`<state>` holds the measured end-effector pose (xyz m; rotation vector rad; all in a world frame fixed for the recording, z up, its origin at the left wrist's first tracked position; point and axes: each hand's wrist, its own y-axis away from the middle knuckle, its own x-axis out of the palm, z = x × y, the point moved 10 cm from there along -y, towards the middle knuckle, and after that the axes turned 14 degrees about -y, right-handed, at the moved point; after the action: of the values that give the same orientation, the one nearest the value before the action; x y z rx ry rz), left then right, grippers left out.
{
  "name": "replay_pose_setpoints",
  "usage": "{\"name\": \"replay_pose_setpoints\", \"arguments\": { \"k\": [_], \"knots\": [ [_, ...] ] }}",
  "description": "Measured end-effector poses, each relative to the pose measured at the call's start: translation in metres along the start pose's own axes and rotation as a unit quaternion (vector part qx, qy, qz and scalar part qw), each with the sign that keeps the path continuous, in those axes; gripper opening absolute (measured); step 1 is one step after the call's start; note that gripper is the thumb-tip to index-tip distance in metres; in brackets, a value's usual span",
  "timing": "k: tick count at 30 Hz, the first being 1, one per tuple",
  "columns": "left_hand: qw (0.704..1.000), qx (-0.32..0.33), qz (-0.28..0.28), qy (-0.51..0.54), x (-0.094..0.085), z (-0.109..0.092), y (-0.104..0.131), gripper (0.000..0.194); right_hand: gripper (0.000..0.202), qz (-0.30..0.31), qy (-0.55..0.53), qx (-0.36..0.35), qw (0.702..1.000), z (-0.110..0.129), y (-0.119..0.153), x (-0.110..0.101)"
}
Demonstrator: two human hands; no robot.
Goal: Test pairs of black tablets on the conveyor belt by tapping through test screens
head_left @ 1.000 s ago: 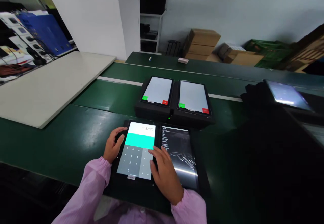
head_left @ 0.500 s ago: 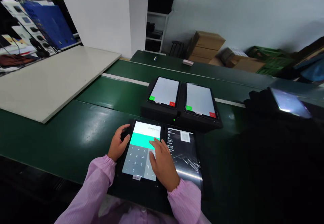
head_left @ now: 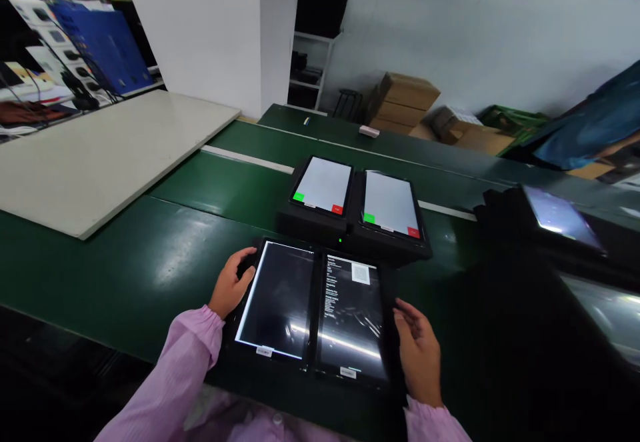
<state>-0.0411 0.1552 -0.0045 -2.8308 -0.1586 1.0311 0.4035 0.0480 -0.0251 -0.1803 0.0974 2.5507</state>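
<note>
Two tablets lie side by side in front of me. The left tablet point(head_left: 277, 302) has a dark screen with a bright white strip along its left and bottom edges. White text and a square code show on the dark screen of the right tablet point(head_left: 350, 315). My left hand point(head_left: 233, 283) rests at the left tablet's upper left edge, thumb and forefinger apart. Beside the right tablet's right edge is my right hand point(head_left: 419, 349), its fingers loosely bent and apart, holding nothing visible. Small labels sit at the bottom of both tablets.
Behind, two white-screened tablets point(head_left: 325, 183) with green and red corners lean on a black stand point(head_left: 315, 227). More screens point(head_left: 563, 219) stand at the right on the green table point(head_left: 190, 275). A pale board point(head_left: 125, 149) lies left. A person's blue sleeve point(head_left: 575, 135) shows far right.
My right hand has left the left tablet's screen and moved right, past the right tablet. The left screen changed from a calculator to dark. My left hand stays in place.
</note>
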Motion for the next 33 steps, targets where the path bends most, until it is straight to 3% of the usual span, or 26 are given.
{"name": "replay_pose_setpoints", "arguments": {
  "k": [6, 15, 19, 25, 33],
  "knots": [
    [0.999, -0.037, 0.008, -0.018, 0.003, 0.003, -0.014, 0.038, 0.054, 0.008, 0.025, -0.007, 1.000, 0.005, 0.006, 0.009],
    [0.996, -0.045, -0.022, -0.070, 0.006, -0.007, -0.037, 0.045, 0.051, 0.022, 0.049, -0.009, 0.999, 0.008, 0.003, 0.008],
    [0.998, -0.062, 0.006, -0.032, 0.008, -0.010, -0.025, 0.048, 0.048, 0.030, 0.042, -0.032, 0.998, 0.009, 0.002, 0.008],
    [0.993, -0.096, 0.063, 0.040, 0.006, -0.014, 0.013, 0.049, 0.044, 0.036, 0.068, -0.057, 0.995, 0.011, 0.001, 0.007],
    [0.998, -0.059, 0.005, -0.001, -0.005, -0.018, 0.025, 0.041, 0.042, 0.045, 0.080, -0.079, 0.993, 0.018, 0.004, 0.010]
  ]
}}
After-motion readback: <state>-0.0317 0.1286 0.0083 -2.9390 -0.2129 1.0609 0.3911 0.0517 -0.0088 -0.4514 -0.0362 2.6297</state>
